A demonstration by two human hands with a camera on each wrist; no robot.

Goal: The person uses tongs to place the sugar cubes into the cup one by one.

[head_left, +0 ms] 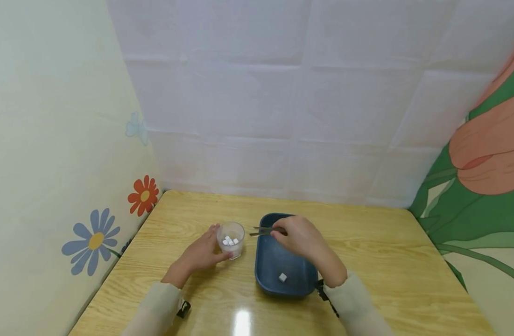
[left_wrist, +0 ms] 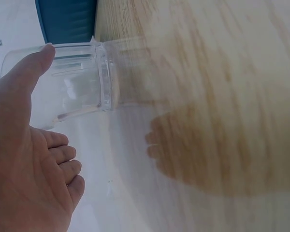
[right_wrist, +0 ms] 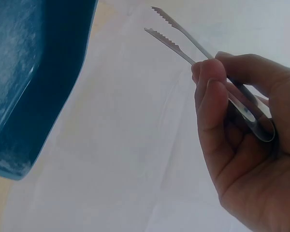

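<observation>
My left hand holds a clear glass from its left side. In the left wrist view, the thumb lies along the glass while several fingers stand bent beside it. Several small white cubes, like sugar cubes, lie inside the glass. Metal tongs with serrated tips are pinched in my right hand, above the far part of a dark blue tray. The tips point left toward the glass, spread apart with nothing between them. One white cube sits near the tray's front end.
The wooden table meets a white sheet at its back edge. A flower-printed cloth borders the left side, and another with large tulips stands on the right. In the right wrist view, white specks mark the tray.
</observation>
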